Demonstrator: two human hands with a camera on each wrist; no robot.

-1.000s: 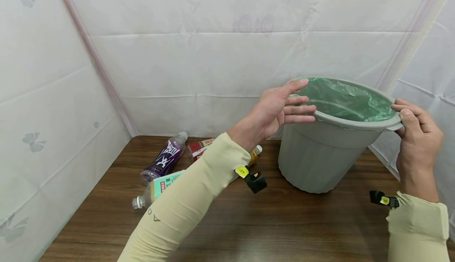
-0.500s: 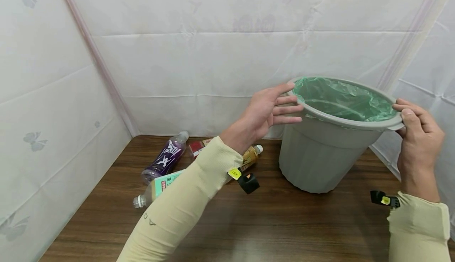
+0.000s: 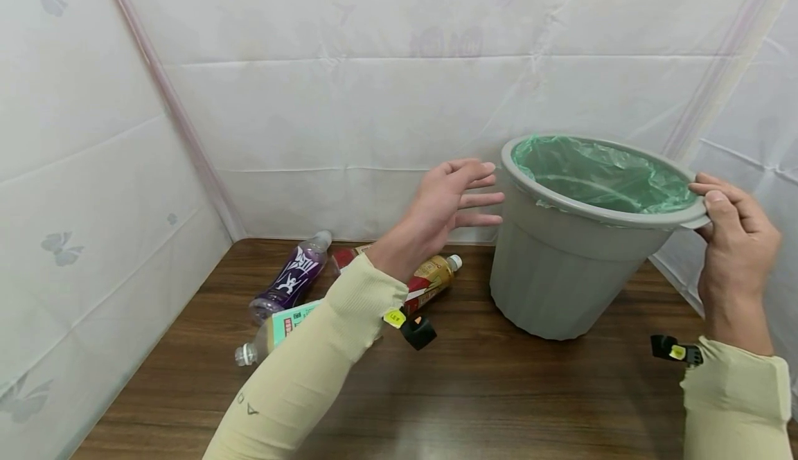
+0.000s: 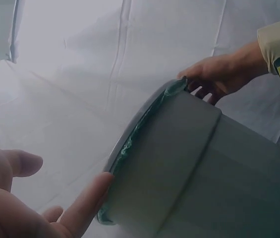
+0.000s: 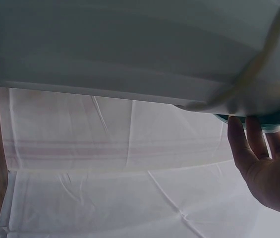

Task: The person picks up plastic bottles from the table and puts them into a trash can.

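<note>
A grey trash can (image 3: pixel 555 266) stands on the wooden table, lined with a green plastic bag (image 3: pixel 611 176) whose edge folds over the rim. My right hand (image 3: pixel 738 245) grips the rim at the right side, thumb on the near face and fingers over the edge. In the right wrist view those fingers (image 5: pixel 253 136) curl up at the rim. My left hand (image 3: pixel 436 204) is in the air just left of the can, fingers spread and holding nothing. In the left wrist view its fingertip (image 4: pixel 102 183) overlaps the rim.
Several drink bottles lie at the left back of the table (image 3: pixel 474 391): a purple bottle (image 3: pixel 293 276), a green-labelled bottle (image 3: pixel 255 346), a red-labelled one (image 3: pixel 344 259) and a gold-capped-label bottle (image 3: pixel 436 276), partly behind my left arm. White sheeting (image 3: pixel 374 113) walls the back and sides.
My left hand has moved left and slightly down, away from the can's rim, uncovering its left edge and more of the gold-labelled bottle. My right hand keeps its grip.
</note>
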